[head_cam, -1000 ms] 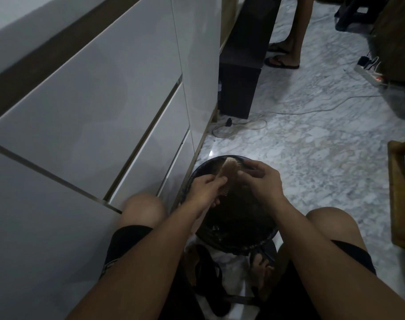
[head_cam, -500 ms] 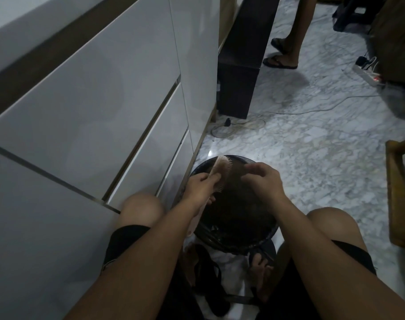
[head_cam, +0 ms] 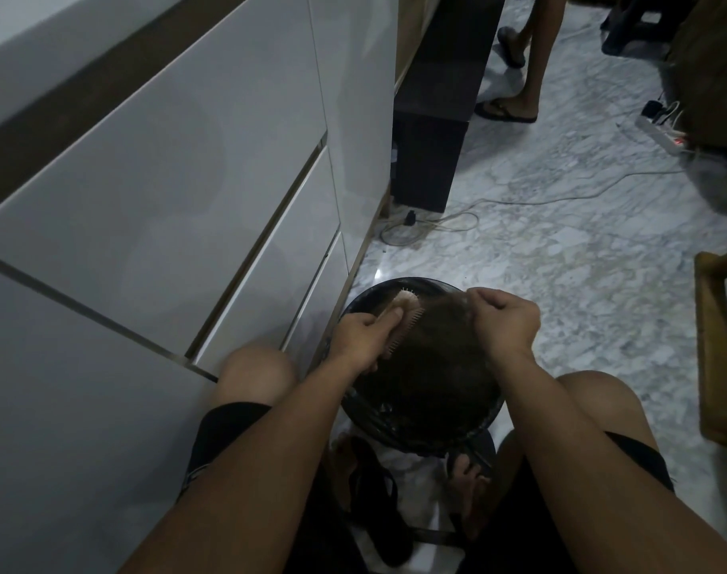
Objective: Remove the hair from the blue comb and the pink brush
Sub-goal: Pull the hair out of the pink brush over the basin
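Note:
My left hand (head_cam: 364,335) grips the pink brush (head_cam: 407,308) over a round black bin (head_cam: 395,290) on the floor between my knees. The brush's bristles point right, toward my right hand (head_cam: 504,321). That hand is closed in a pinch about a hand's width to the right of the brush, over the bin. A thin veil of brown hair (head_cam: 444,321) stretches from the bristles to its fingers. The blue comb is not in view.
White drawer fronts (head_cam: 188,192) run along the left. A dark cabinet (head_cam: 432,130) stands behind the bin, with cables (head_cam: 436,221) on the marble floor. Another person's legs (head_cam: 523,68) stand at the back. A wooden frame (head_cam: 718,350) is at the right. A power strip (head_cam: 664,134) lies far right.
My right hand has pulled away from the brush to the right, drawing hair off the bristles. My left hand has turned the brush slightly and lowered it.

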{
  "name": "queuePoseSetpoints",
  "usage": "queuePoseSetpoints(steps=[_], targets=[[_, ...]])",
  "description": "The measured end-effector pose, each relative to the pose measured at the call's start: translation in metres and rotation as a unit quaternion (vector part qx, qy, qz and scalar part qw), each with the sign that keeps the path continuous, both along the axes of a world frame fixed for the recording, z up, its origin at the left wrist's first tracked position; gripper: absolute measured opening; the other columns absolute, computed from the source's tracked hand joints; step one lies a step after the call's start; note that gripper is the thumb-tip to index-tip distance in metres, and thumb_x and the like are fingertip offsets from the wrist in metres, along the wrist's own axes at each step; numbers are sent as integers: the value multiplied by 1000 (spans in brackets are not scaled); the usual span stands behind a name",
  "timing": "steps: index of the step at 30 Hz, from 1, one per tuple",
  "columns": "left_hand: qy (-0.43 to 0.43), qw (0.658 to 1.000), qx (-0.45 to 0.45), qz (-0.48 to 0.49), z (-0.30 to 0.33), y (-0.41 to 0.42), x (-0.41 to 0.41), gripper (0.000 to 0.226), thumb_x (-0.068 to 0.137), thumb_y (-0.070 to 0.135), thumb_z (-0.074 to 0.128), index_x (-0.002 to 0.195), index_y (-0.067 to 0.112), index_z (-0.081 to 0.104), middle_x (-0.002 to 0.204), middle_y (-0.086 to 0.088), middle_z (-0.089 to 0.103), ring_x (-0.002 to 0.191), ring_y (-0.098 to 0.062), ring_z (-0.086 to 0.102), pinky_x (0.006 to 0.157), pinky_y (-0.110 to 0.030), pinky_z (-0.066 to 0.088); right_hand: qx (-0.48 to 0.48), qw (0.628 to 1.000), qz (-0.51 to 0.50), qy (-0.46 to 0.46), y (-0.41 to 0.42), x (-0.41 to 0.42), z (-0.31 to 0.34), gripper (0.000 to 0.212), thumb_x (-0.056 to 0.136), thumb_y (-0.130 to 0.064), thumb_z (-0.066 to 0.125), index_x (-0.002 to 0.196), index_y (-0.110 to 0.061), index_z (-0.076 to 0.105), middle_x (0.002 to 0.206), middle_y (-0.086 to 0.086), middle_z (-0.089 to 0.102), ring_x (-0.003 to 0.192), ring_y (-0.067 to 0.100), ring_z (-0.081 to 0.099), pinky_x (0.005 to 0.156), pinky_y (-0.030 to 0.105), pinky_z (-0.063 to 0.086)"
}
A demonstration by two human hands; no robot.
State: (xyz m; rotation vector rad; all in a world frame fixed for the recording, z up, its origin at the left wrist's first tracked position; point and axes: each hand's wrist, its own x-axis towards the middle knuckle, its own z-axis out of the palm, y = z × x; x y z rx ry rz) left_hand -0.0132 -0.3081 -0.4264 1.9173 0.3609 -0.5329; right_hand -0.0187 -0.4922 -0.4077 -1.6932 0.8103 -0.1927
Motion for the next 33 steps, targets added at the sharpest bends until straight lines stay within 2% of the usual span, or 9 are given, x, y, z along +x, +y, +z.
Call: queuePoseSetpoints(steps=[2,5,10,13,16,19,23,29,33], targets=[[-7,1000,11,-4,0,-1,-1,49,89,52,59,90,4,70,75,-16,72,37,-16,50,34,-18,36,11,999,-46,-9,-1,0,0,11,80,-13,72,89,-11,78,72,-8,68,77,7,66,76,20,53],[-6,1000,8,8,-1,-2,-2,49,89,52,58,91,5,69,77,-17,71,39,-15,50,33,-16,35,31,998,-61,6,-1,-1,0,18,77,-7,65,79,-21,77,84,-5,72,93,16,68,87,28,54],[-14,1000,26,2,-3,-1,-4,60,84,63,56,87,5,70,81,-16,73,48,-17,56,37,-18,39,36,987,156,-19,6,-3,7,48,76,-1,68,122,-17,65,106,3,68,99,16,64,80,19,49],[-25,999,42,-14,-6,-2,-5,62,83,65,56,84,5,70,81,-16,73,52,-21,60,42,-21,42,-26,965,257,-45,17,-10,6,41,75,-10,79,114,-16,70,103,-3,70,97,9,65,81,12,51],[-31,998,51,-18,-7,-3,-5,63,81,68,55,81,6,70,77,-15,73,53,-23,61,48,-25,48,-122,951,282,-22,21,-13,-4,21,79,-23,76,100,-20,77,95,-6,76,90,6,69,86,22,53],[-37,997,67,-12,-9,-1,-3,67,76,74,53,74,9,69,73,-13,72,61,-26,66,65,-37,57,-176,957,229,9,18,-10,-7,13,81,-22,71,91,-22,78,90,-5,77,88,9,68,88,27,52],[-57,995,74,19,-12,1,0,65,64,74,52,67,11,68,69,-10,70,69,-29,69,73,-49,60,-230,965,122,16,8,-4,-3,15,84,-25,67,93,-21,78,92,1,77,92,19,68,82,27,51],[-69,992,102,13,-17,2,1,48,75,61,56,71,15,69,73,-8,70,76,-27,68,73,-40,57,-348,933,87,17,7,-5,-5,19,86,-24,60,94,-18,76,92,5,74,86,27,66,77,36,51],[-80,990,117,23,-17,4,3,50,72,64,54,66,15,67,70,-9,69,73,-29,67,70,-39,56,-337,939,64,33,3,-3,-3,17,84,-22,61,92,-18,75,92,6,72,85,27,64,72,31,45]])
